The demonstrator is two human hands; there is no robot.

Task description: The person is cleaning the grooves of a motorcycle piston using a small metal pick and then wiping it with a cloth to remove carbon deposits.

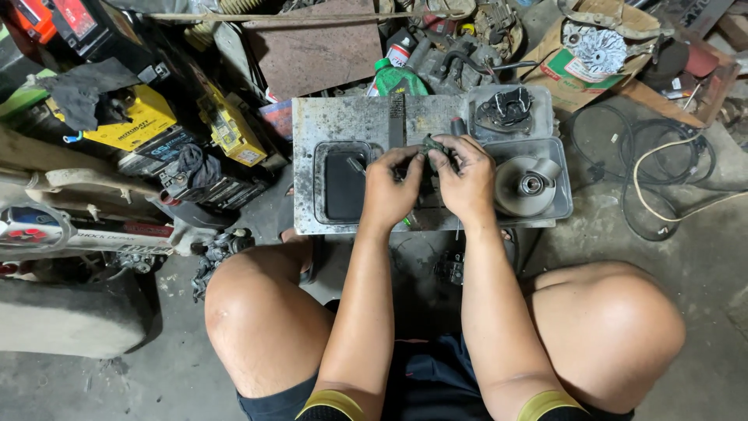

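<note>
at 10 o'clock from the hands a yellow rectangular box [132, 118] with a dark label lies among black battery cases, and a second yellow box [230, 127] stands tilted beside it. at 12 o'clock a green plastic bottle [397, 79] with a white and red can behind it. at 2 o'clock a brown cardboard box [573, 66] with a green and red print holds a silver finned metal disc [596, 48].

the left hand [392, 187] and the right hand [466, 178] meet over a scratched grey metal plate [335, 121]. both hands have the fingers curled, grasping together a small dark greasy part [429, 148] between the fingertips, at the centre of the plate.

at 9 o'clock from the hands is a black rectangular tray [343, 182] with rounded corners. at 3 o'clock a clear plastic tray [562, 195] holds a smooth grey metal pulley [528, 183], cone shaped. black cables [662, 168] and one cream cable coil on the concrete floor at 3 o'clock.
</note>
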